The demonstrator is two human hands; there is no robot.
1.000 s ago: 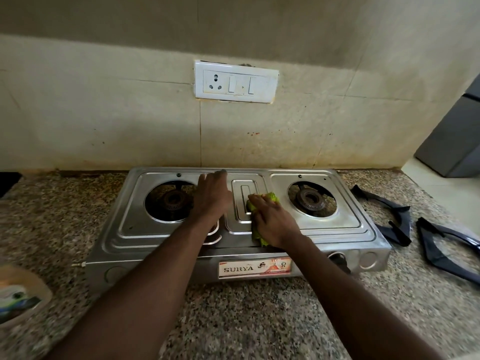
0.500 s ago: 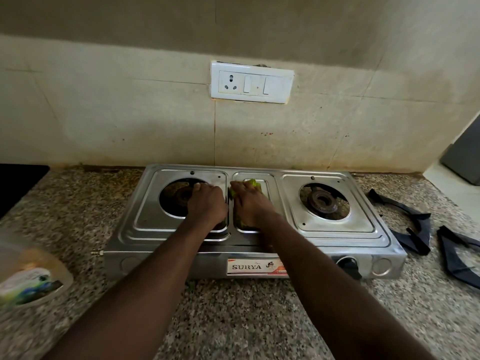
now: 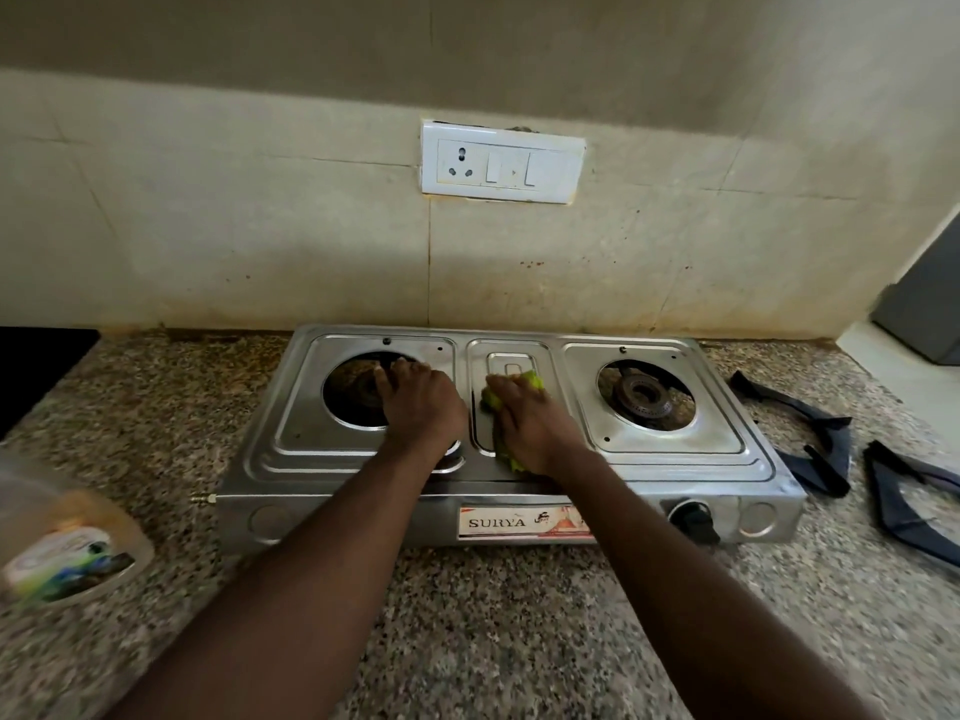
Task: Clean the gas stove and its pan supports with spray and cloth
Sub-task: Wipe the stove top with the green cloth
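Speckled granite tabletop (image 3: 467, 615) meets a stained beige tiled wall (image 3: 208, 226); a white switch plate (image 3: 503, 162) is mounted above, dimly lit.

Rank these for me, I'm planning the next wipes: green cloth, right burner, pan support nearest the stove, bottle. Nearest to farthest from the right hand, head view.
1. Green cloth, under the right hand on the stove's middle panel.
2. Right burner, just to the hand's right.
3. Pan support, lying off the stove's right end.
4. Bottle, far left.
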